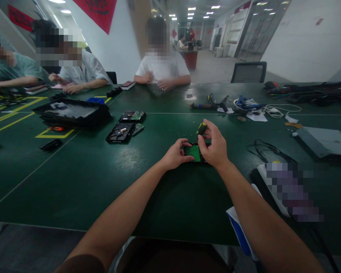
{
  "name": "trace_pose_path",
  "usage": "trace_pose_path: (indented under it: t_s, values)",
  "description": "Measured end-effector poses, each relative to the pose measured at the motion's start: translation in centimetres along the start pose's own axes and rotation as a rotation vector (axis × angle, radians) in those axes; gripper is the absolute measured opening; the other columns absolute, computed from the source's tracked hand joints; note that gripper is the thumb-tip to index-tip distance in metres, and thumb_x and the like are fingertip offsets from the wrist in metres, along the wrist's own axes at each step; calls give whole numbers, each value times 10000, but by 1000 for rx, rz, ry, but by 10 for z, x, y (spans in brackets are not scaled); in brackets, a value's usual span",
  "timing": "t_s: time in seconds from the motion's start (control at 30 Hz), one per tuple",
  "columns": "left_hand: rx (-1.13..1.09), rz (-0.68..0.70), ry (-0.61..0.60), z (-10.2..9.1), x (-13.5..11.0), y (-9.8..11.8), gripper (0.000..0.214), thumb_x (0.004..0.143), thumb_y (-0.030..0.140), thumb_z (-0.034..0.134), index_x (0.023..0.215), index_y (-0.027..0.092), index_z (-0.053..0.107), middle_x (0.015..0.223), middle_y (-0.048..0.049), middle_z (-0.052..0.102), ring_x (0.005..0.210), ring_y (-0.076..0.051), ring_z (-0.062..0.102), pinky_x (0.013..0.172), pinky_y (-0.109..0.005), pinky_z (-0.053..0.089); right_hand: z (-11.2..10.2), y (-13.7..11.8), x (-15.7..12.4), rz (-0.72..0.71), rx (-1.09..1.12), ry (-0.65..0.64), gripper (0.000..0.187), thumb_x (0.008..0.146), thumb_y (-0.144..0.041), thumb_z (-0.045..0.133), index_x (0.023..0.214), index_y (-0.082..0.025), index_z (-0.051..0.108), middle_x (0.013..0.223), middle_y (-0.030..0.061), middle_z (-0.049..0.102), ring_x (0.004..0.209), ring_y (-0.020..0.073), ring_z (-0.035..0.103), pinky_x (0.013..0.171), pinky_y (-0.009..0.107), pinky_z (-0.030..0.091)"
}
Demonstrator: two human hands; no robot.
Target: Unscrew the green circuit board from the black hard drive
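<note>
A hard drive with a green circuit board [193, 153] lies flat on the green table in front of me. My left hand [176, 153] grips its left end, the thumb along the near edge and the fingers at the far side. Above the drive's right part, my right hand [215, 146] is closed around a short screwdriver [202, 128] with a black and yellow handle. The handle stands roughly upright; its tip is hidden by my fingers. Several tiny screws [191, 135] are scattered just beyond the drive.
Other hard drive parts [121, 132] lie to the left, near a black tray [74, 113]. At the right are a grey metal box [325, 140], black cables [269, 149] and a pixelated object [292, 191]. Tangled wires [250, 104] lie farther back. Several people sit across the table.
</note>
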State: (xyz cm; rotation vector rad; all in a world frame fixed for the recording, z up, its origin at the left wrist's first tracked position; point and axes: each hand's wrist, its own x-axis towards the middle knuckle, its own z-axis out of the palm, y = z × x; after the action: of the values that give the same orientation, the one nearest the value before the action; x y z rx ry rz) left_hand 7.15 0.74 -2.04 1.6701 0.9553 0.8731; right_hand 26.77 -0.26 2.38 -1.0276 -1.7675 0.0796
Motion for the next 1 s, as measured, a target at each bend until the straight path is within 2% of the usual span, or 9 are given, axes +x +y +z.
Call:
trace_pose_path:
  t_s: [0.23,0.37,0.53,0.73,0.9,1.0]
  values:
    - [-5,29,-5,-1,2,-7,832,717,254,903,1392,175,423,1370,-163,607,588,-32,513,563,-239,455,1,3,0,2,-54,56,569,919,-328,640,1461,-295,473,1313,111,618,943,266,708,786,478,656]
    - [3,12,-8,-1,1,-4,836,724,251,899,1405,178,419,1386,-169,597,598,-33,517,564,-235,458,1,1,0,-4,-30,39,588,934,-290,602,1496,-304,430,1314,109,632,938,258,716,800,475,655]
    - [-13,25,-11,-1,0,-1,818,731,247,893,1398,173,423,1372,-175,606,583,-31,512,548,-230,439,1,0,0,10,-37,55,560,914,-312,638,1450,-295,478,1282,111,622,902,245,708,720,435,657]
    - [7,11,-10,-1,1,-3,823,729,236,893,1403,180,424,1378,-171,603,597,-36,522,561,-231,451,1,-1,0,3,-24,38,575,934,-274,598,1488,-296,444,1322,110,622,961,249,718,777,432,656]
    - [3,29,-19,-1,1,-5,816,735,250,890,1399,175,420,1369,-165,604,592,-30,513,555,-225,447,2,2,0,24,-44,90,567,905,-322,664,1440,-290,477,1303,111,610,890,242,705,666,414,656]
    - [4,45,-24,-1,1,-6,816,736,255,889,1399,178,419,1367,-155,604,589,-29,508,546,-221,441,1,2,0,12,-48,80,543,906,-338,662,1423,-299,499,1292,107,612,906,248,703,664,417,657]
